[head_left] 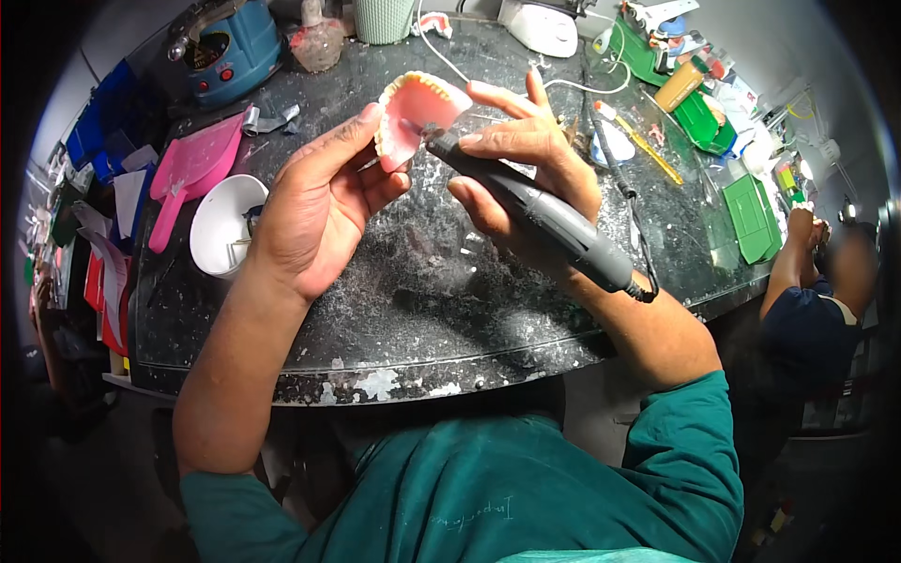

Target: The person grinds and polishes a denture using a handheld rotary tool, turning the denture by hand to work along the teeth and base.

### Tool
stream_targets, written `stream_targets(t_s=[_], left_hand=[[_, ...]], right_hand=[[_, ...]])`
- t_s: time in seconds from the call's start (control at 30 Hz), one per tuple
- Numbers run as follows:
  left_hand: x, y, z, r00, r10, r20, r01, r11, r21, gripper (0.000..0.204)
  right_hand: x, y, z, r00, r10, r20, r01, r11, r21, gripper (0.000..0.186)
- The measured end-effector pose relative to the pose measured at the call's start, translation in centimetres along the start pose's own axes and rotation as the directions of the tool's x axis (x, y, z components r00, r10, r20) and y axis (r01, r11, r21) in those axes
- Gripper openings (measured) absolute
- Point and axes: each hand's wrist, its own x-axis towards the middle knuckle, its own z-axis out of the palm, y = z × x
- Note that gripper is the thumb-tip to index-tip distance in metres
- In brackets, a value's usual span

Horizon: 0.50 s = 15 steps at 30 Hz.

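My left hand (324, 202) grips a pink denture (405, 145) with a row of cream teeth along its edge, thumb and fingers at its left and lower side. My right hand (535, 164) holds a dark grey rotary handpiece (554, 220) slanting up to the left, its coiled cord running from the rear end. The tool's tip reaches the inner pink surface of the denture; whether it touches is hard to make out. Both hands are raised over a worn black worktop (394, 347) spattered with white.
Left: pink dustpan (192, 164), white bowl (216, 230), blue machine (225, 47). Back: glass burner (314, 42), green-grey cup (380, 17), white control box (535, 23). Right: green trays (751, 220), yellow-handled brush (643, 145), cluttered bottles. A co-worker (817, 310) works at far right; another person's arm shows far left.
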Motion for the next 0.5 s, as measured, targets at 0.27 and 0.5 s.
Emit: stream_targets(t_s=[0.27, 0.5], left_hand=[[0.3, -0.5, 0.1, 0.998, 0.024, -0.058, -0.021, 0.999, 0.046, 0.022], [0.1, -0.5, 0.2, 0.998, 0.038, -0.041, -0.035, 0.997, 0.076, 0.023]], right_hand=[[-0.1, 0.4, 0.0, 0.997, 0.07, 0.037, -0.073, 0.992, 0.107, 0.029], [-0.1, 0.0, -0.6, 0.993, 0.05, 0.105, -0.062, 0.992, 0.11, 0.029]])
